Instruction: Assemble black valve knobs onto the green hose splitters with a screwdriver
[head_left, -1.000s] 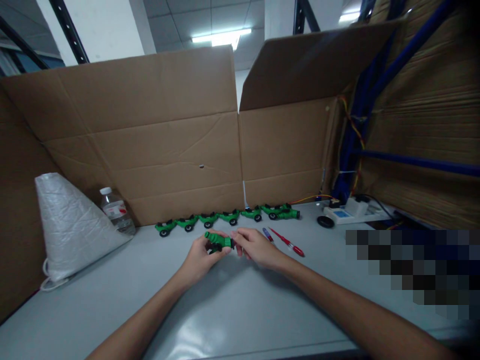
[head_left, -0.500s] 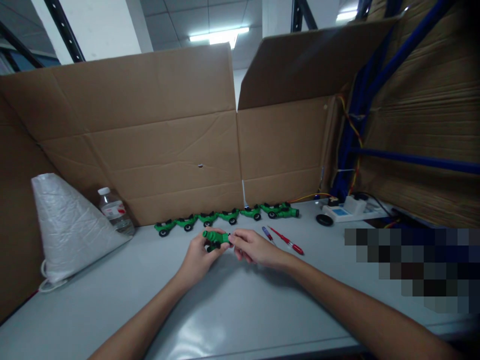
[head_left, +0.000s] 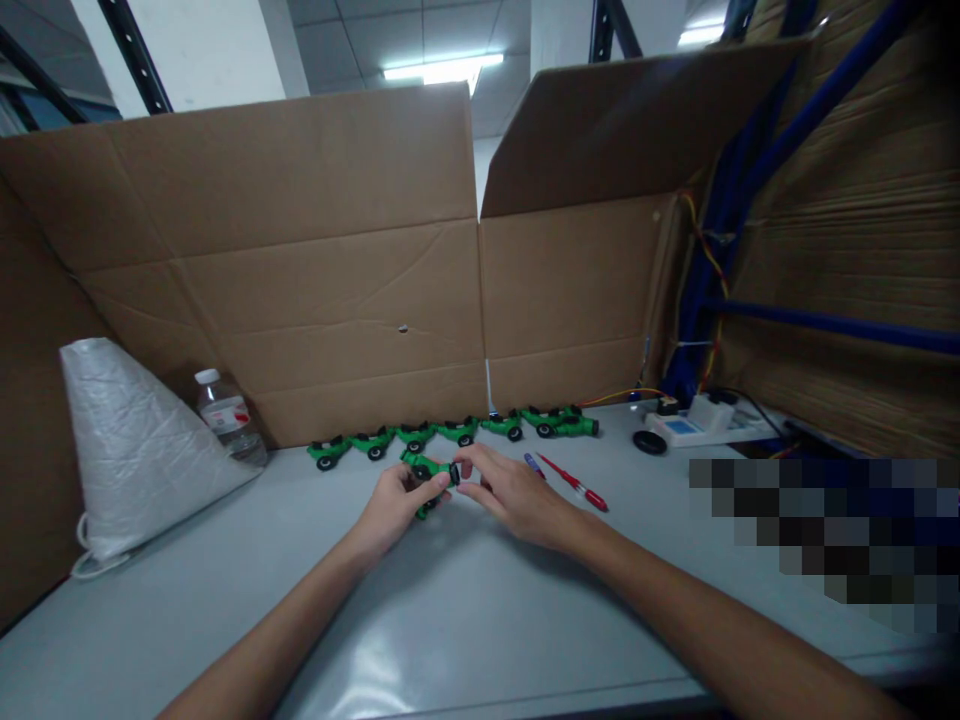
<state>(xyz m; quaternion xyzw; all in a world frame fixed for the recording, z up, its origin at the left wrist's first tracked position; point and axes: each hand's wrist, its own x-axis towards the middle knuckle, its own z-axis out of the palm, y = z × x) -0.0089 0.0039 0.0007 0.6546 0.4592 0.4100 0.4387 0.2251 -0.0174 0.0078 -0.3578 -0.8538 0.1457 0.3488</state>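
A green toy vehicle with black parts (head_left: pixel 427 467) is in my left hand (head_left: pixel 397 503), whose thumb presses along its near side. It is tilted, and part of it shows below my fingers. My right hand (head_left: pixel 510 497) is just beside the toy's black right end, thumb and forefinger parted around that end with a gap between them. Whether a fingertip touches the toy is hard to tell. Behind my hands, several similar green toy vehicles (head_left: pixel 457 431) with black wheels stand in a row.
To the right of my right hand lie a red screwdriver (head_left: pixel 574 482) and a small blue-handled tool (head_left: pixel 534 465). A power strip (head_left: pixel 694 428) and a black disc (head_left: pixel 649 442) are at the back right. A silvery bag (head_left: pixel 142 460) and a water bottle (head_left: pixel 226 415) stand left, before cardboard walls (head_left: pixel 337 280).
The toy has been turned in my left hand, its left end tipping up and back. My right thumb and fingers, which were pinched at its right end, have come apart.
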